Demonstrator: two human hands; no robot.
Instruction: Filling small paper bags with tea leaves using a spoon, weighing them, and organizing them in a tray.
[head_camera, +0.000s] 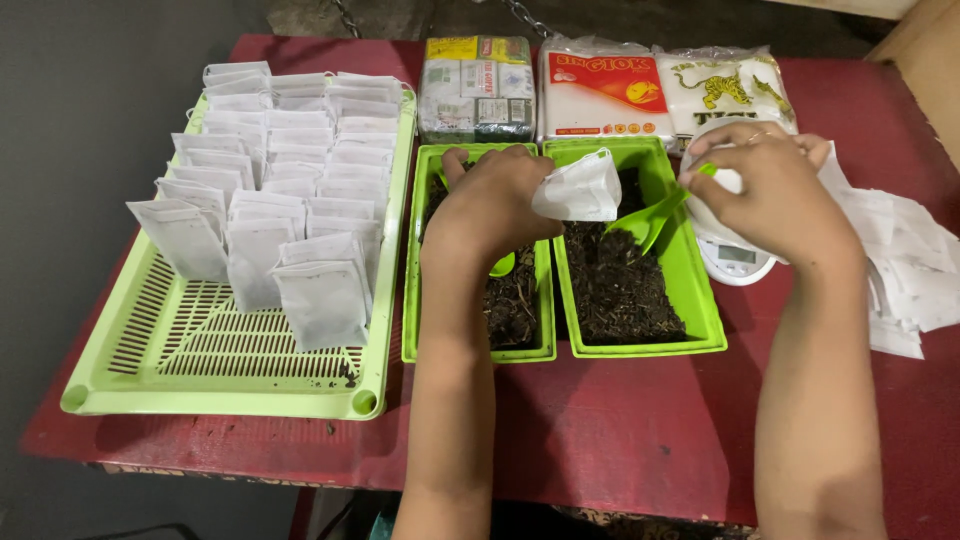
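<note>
Now holding a white pouch (578, 188) pinched in left hand (492, 195), right hand (765, 185) fingers clamped on a green scoop (652, 218) over tea tray (690, 300).

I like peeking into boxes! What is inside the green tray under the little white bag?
The green tray holds dark, loose, leafy bits. The green scoop in the right hand dips in. The white bag in the left hand hides a part.

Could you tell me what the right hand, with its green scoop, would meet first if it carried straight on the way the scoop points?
Probably the dark loose leaves in the right green tray; the right hand angles the green scoop down-left just above them, though depth is unclear.
</note>
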